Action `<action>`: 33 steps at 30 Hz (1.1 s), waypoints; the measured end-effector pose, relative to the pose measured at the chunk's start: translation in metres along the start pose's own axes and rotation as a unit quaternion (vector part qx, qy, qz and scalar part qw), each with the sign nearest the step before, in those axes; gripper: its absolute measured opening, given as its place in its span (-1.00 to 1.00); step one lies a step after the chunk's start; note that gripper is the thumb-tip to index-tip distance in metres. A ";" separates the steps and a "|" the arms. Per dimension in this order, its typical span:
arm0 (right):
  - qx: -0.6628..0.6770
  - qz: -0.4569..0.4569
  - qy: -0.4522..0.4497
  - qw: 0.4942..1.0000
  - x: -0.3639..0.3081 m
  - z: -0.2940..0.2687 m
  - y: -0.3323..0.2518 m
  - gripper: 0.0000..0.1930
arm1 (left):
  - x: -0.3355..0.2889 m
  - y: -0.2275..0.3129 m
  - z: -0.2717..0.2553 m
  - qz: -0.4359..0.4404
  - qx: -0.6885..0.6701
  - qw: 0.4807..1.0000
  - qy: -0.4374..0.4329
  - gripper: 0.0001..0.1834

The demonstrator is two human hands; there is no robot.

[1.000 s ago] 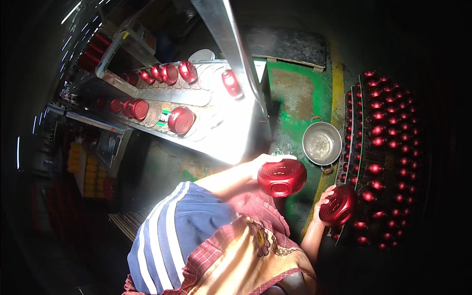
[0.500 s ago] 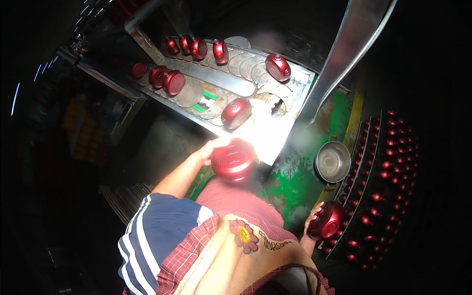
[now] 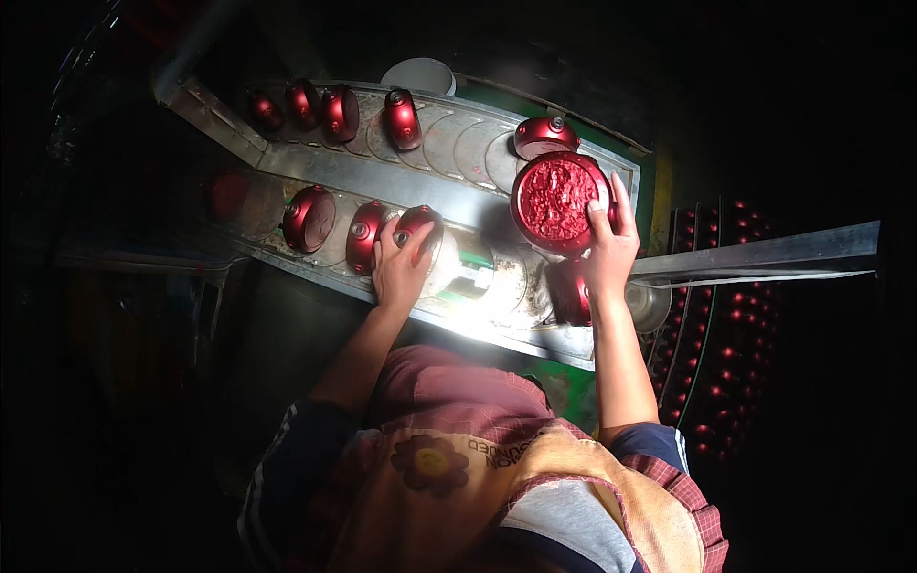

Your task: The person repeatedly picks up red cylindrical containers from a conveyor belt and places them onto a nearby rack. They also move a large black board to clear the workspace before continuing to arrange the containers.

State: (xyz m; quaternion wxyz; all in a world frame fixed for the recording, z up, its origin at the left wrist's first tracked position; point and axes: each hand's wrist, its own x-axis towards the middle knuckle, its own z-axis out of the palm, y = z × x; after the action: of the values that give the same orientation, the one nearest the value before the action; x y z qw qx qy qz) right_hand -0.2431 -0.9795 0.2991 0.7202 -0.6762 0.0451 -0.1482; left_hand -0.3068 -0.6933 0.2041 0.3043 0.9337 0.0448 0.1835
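Observation:
My right hand (image 3: pixel 612 239) holds up a round, flat-sided red metallic bottle (image 3: pixel 559 202) over the right end of the conveyor. Its crinkled, embossed face is turned to me, and its neck does not show. On the near lane, the fingers of my left hand (image 3: pixel 399 271) close round another red bottle (image 3: pixel 418 223). Just left of that hand stands a similar bottle (image 3: pixel 363 241) with a short neck. A bottle (image 3: pixel 545 137) rests behind the raised one, and another bottle (image 3: pixel 570 292) sits below it, partly hidden by my right wrist.
The conveyor (image 3: pixel 457 145) has overlapping crescent plates and several more red bottles (image 3: pixel 402 120) on its far lane. A metal bar (image 3: pixel 764 253) juts in from the right, partly covering a metal pot (image 3: pixel 650 307). Racks with many small red pieces (image 3: pixel 726 353) stand beyond. A white round container (image 3: pixel 420 74) is behind.
My right hand has come up from the lower right with a bottle, over the conveyor. My left hand has moved forward onto the near lane. The view has shifted.

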 end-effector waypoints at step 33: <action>-0.071 0.024 -0.281 0.957 0.066 0.213 0.058 -0.69 | 0.019 -0.074 -0.025 -0.026 -0.297 0.936 -0.188 -0.70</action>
State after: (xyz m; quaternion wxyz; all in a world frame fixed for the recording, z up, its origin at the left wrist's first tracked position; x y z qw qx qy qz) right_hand -0.1148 -0.7903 0.2682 0.6575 -0.7386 -0.1319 0.0686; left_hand -0.2962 -0.6154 0.1852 0.5750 0.8169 -0.0451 0.0013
